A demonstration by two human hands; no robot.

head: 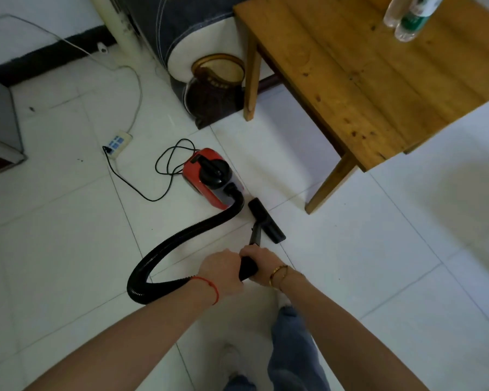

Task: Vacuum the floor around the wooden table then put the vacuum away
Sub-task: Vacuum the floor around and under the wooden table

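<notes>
Both hands grip the black wand handle (248, 268) of the vacuum: the left hand (220, 273) is curled round its rear end where the hose joins, the right hand (261, 263) is wrapped round it just ahead, the two touching side by side. The wand (255, 234) slopes down to the black floor nozzle (266, 220), which lies flat on the white tiled floor (378, 249) near the closest leg (332, 183) of the wooden surface (364, 74). The red and black vacuum body (209, 177) stands on the floor just beside the nozzle, left of that leg. The ribbed black hose (181, 241) loops from the body round to the handle. A black cord (130, 182) runs from the body to a white power strip (117, 142). Two plastic bottles (407, 18) stand on the surface
</notes>
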